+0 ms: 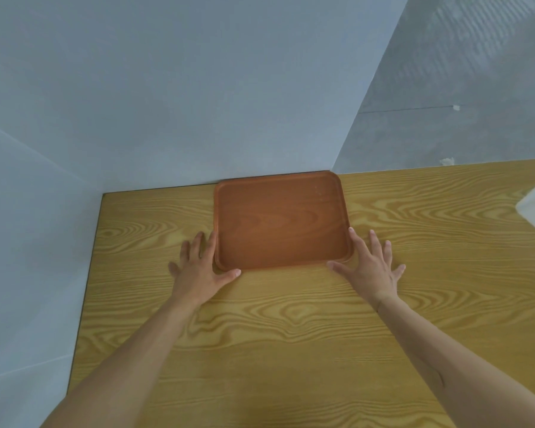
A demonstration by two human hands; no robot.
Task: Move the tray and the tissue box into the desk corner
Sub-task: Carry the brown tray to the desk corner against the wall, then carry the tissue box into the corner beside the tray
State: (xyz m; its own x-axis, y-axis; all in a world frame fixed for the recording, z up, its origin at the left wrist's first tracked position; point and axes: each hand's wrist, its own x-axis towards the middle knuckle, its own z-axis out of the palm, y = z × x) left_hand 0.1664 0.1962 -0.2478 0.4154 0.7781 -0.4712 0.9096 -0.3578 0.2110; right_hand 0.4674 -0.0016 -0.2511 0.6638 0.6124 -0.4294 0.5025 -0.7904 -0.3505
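Tray (278,220) between both hands' splayed fingers (376,242), seemingly touching.

Two bare forearms enter the frame, one from seven o'clock and one from five o'clock, each long and slim and narrowing toward the wrist. No sleeve, watch, ring or band shows on either. The bare open left hand (198,267) has slender fingers and a thumb with a short, pale nail. The bare open right hand (372,263) has the same slim build, with short, plain nails and tendon ridges across its back. A faint crease marks the right forearm near four o'clock.
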